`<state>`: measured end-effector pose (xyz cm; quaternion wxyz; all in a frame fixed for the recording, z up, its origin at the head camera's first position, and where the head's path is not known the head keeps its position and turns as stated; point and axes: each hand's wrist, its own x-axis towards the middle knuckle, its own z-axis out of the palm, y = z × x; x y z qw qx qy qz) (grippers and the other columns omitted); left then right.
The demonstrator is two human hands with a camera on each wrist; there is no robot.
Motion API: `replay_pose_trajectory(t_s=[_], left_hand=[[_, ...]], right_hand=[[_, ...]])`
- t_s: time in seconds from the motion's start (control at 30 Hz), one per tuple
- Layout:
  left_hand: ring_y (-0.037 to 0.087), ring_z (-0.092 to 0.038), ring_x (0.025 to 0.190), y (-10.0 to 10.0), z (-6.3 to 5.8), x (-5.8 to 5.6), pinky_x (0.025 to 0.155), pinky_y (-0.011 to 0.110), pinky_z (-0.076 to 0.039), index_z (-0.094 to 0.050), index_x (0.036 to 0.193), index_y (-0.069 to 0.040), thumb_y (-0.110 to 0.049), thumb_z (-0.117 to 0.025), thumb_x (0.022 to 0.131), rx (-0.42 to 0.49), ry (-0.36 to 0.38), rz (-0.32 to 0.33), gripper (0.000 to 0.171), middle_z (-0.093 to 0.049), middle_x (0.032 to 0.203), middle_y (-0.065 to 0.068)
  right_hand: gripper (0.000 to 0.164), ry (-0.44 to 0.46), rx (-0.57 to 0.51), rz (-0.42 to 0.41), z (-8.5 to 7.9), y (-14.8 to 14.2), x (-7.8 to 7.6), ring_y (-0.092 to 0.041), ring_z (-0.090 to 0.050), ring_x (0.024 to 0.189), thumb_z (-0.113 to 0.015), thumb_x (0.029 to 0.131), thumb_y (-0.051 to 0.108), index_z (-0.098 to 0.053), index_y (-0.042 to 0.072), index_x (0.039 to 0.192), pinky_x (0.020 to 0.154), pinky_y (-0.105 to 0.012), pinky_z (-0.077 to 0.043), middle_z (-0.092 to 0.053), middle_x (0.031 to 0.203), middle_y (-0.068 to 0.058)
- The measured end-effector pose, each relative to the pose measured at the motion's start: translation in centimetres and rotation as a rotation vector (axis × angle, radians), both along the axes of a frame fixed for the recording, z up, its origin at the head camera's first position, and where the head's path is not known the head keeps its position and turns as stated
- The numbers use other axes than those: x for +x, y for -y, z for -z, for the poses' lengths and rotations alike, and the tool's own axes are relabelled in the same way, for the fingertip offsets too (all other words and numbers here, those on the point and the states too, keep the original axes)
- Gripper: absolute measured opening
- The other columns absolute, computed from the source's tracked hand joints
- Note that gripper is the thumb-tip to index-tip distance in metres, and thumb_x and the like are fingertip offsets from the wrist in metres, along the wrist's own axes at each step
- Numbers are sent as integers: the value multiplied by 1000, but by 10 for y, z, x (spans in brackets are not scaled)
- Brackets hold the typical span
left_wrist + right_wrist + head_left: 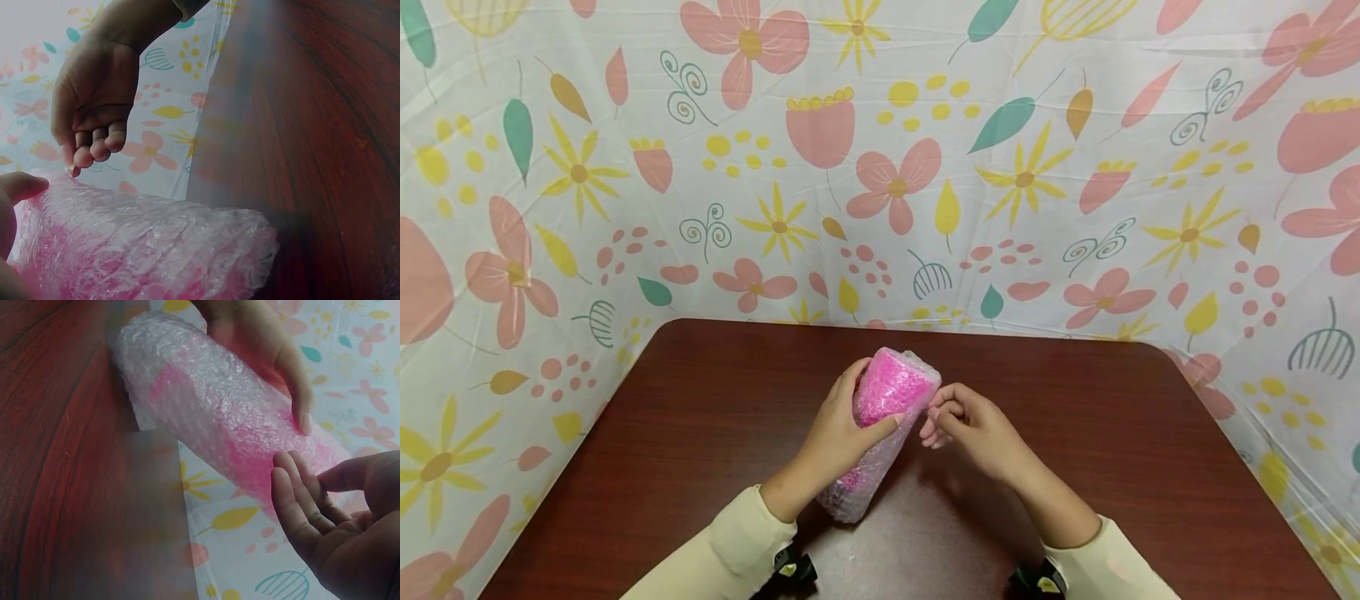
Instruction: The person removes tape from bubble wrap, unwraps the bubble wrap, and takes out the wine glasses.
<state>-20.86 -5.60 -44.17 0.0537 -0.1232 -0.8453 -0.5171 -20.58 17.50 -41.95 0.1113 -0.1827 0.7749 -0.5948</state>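
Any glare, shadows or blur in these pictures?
Head view: pale sheen and shadows on the reddish-brown wood-grained table, glints on the pink cylindrical package in clear bubble wrap; left wrist view: dim, a hazy streak over the table; right wrist view: a blurred band along the table's edge.

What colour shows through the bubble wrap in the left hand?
Bright pink shows through the bubble wrap; the head view shows it best.
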Motion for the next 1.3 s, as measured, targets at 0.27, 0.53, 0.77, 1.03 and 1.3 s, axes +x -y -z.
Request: replay_pose_trajectory(t_s=[0.27, 0.53, 0.77, 1.03, 1.3], left_hand=[[23, -55, 125, 0, 0, 1, 102, 47, -50, -33, 154, -26, -38, -82, 81, 8, 2, 9, 88, -48, 148, 5], [24, -55, 125, -1, 1, 2, 102, 49, -50, -33, 155, -23, -41, -82, 82, 10, 3, 5, 89, -47, 149, 5], [23, -55, 122, -1, 0, 3, 99, 47, -51, -34, 153, -23, -43, -83, 81, -20, -5, 15, 90, -49, 146, 4], [24, -55, 123, -1, 0, 3, 100, 48, -51, -34, 154, -22, -43, -83, 81, -18, 0, 20, 90, -48, 146, 4], [26, -53, 129, 1, -2, 1, 105, 51, -48, -28, 157, -25, -41, -82, 81, -12, 15, 31, 94, -42, 152, 6]], right_hand=[[14, -40, 22, -39, -2, -2, 1, -23, -70, 67, -47, 103, 3, -53, -9, 106, 66, -40, -61, -67, 79, -20], [15, -37, 55, -3, -2, -1, 3, -23, -71, 71, -52, 104, 9, -57, -4, 108, 69, -38, -61, -67, 81, -17], [21, -51, 117, 47, 1, 2, 1, -30, -71, 68, -65, 99, 18, -58, -2, 98, 66, -42, -61, -69, 76, -14], [15, -53, 121, 49, 2, 4, 1, -30, -73, 71, -60, 101, 12, -58, -3, 100, 68, -39, -62, -71, 78, -15], [18, -48, 59, 9, 2, 4, 2, -30, -74, 84, -53, 105, 11, -54, -6, 111, 75, -41, -62, -74, 93, -21]])
